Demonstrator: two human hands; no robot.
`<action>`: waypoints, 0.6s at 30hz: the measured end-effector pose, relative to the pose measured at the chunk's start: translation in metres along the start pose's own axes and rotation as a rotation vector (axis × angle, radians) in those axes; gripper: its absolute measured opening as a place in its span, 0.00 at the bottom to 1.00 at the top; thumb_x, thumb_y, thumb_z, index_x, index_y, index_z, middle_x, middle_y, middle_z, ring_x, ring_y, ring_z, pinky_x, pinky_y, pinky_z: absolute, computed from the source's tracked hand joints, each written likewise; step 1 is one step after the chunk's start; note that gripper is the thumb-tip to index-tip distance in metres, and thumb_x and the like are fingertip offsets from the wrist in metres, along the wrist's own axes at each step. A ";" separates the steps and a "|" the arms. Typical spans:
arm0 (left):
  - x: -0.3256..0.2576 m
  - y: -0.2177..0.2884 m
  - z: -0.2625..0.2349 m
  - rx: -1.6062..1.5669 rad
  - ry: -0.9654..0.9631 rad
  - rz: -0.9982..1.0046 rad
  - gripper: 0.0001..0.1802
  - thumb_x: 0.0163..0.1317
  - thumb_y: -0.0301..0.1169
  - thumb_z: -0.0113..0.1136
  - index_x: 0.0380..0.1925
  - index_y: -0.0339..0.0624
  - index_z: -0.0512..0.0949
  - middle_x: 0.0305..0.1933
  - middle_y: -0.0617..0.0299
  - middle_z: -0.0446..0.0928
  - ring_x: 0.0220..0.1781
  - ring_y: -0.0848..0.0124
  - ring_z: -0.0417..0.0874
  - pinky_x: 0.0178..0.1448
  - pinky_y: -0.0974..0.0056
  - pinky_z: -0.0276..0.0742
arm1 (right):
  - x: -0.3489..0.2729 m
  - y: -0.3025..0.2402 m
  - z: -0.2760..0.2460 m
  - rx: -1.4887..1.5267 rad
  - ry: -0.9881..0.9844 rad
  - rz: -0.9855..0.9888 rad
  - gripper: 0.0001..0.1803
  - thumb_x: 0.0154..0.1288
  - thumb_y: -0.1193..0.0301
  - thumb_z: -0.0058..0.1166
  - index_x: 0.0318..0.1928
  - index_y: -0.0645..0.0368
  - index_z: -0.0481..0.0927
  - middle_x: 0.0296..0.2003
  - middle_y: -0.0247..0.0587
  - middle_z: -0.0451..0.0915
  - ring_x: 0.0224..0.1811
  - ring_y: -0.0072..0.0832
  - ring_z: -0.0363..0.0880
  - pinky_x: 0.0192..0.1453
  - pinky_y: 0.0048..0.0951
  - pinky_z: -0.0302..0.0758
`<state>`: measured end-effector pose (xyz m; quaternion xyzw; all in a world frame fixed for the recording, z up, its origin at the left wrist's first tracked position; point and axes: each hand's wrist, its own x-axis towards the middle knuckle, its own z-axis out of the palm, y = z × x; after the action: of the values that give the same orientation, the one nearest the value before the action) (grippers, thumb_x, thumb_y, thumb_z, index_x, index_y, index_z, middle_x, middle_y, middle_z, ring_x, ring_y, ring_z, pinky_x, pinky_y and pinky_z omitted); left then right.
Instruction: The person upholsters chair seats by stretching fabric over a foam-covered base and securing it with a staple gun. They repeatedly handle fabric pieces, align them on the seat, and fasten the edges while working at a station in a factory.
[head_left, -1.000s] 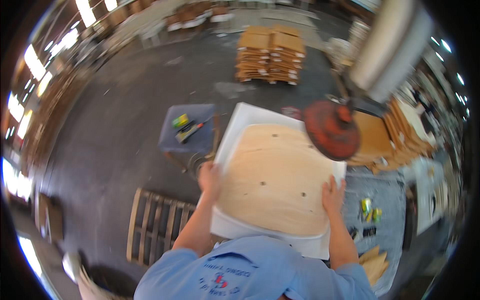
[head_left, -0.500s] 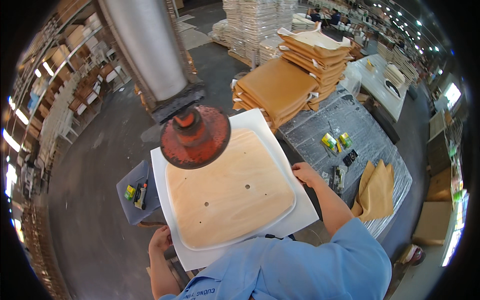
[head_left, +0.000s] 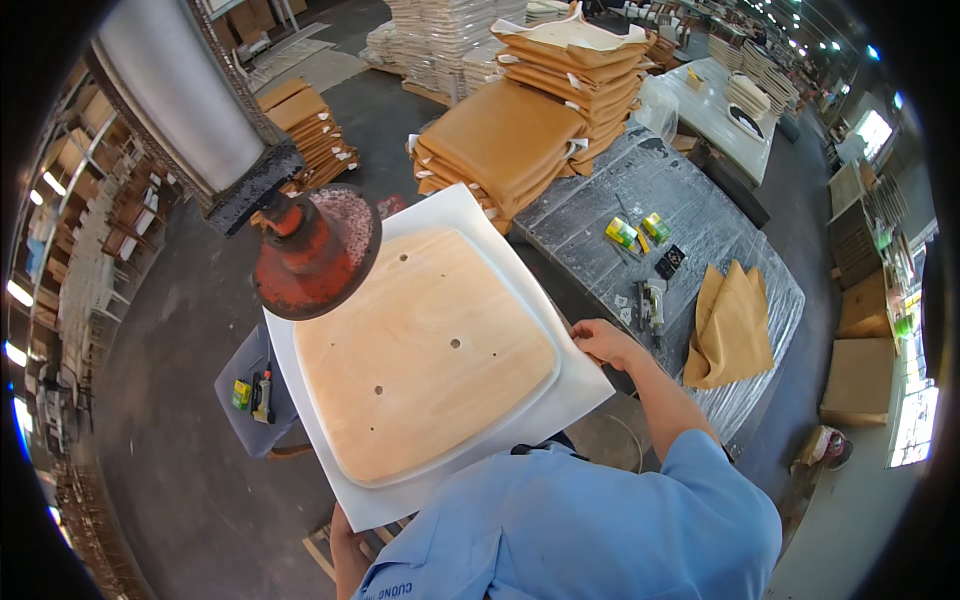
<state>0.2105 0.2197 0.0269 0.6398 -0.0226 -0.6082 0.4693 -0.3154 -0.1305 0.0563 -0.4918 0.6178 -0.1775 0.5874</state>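
Since half a second ago we have swung the white foam sheet point(head_left: 560, 395) and its plywood seat panel point(head_left: 425, 350) slightly. Our right hand point(head_left: 603, 342) pinches the sheet's right edge; our left hand point(head_left: 348, 550) grips its lower corner. At upper left, a red press cone point(head_left: 315, 252) overlaps the panel.

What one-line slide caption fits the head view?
Both hands, right hand and left hand, grip white sheet under plywood seat panel, below red press head.

Pale wood seat board point(head_left: 425, 355) on white sheet point(head_left: 560, 385), rust-red press pad point(head_left: 318, 250) — tan cushions point(head_left: 510, 140)
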 end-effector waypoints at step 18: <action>0.025 0.072 0.038 0.393 0.360 0.318 0.13 0.64 0.26 0.69 0.47 0.31 0.85 0.44 0.55 0.89 0.42 0.69 0.89 0.46 0.63 0.86 | 0.031 -0.009 0.044 -0.416 0.368 -0.338 0.09 0.65 0.70 0.62 0.43 0.62 0.86 0.34 0.51 0.87 0.37 0.42 0.88 0.44 0.39 0.80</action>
<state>0.2258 0.1427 0.0605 0.8044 -0.1560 -0.3880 0.4221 -0.2671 -0.1441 0.0360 -0.6566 0.6461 -0.2283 0.3151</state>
